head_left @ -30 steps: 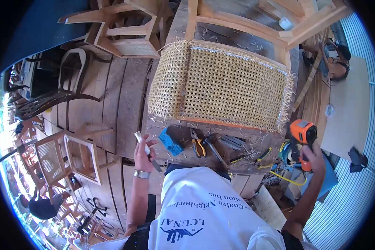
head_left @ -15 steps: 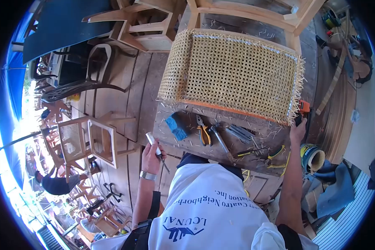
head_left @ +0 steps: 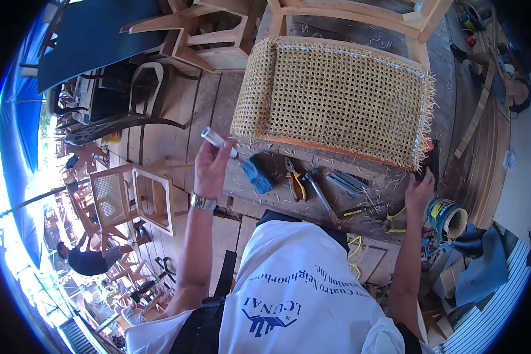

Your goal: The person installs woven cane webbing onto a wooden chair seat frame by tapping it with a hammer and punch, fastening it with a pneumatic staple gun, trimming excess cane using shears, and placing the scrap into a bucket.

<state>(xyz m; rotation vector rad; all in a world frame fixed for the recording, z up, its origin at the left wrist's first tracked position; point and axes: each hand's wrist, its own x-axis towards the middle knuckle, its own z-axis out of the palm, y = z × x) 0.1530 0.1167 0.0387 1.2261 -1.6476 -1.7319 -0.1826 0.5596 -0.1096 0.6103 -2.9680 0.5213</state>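
Observation:
My left hand is closed around a white-handled tool, apparently with a thin metal shaft, by a blue block. At the lower right corner of the woven cane panel, my right hand has its fingers apart. Just beyond them is an orange and black tool, partly hidden. The cane panel has frayed edges and lies over a wooden chair frame. Pliers with yellow and black handles, a hammer and several grey metal bars lie below the panel.
Yellow-handled pliers and a yellow-black cutter lie near the bench's front edge. A tin stands at right. Wooden chair frames stand at left, with another person beyond. Cane scraps litter the bench.
My left hand has risen toward the blue block with the white-handled tool, which has turned. My right hand has let go of the orange and black tool and shifted slightly left.

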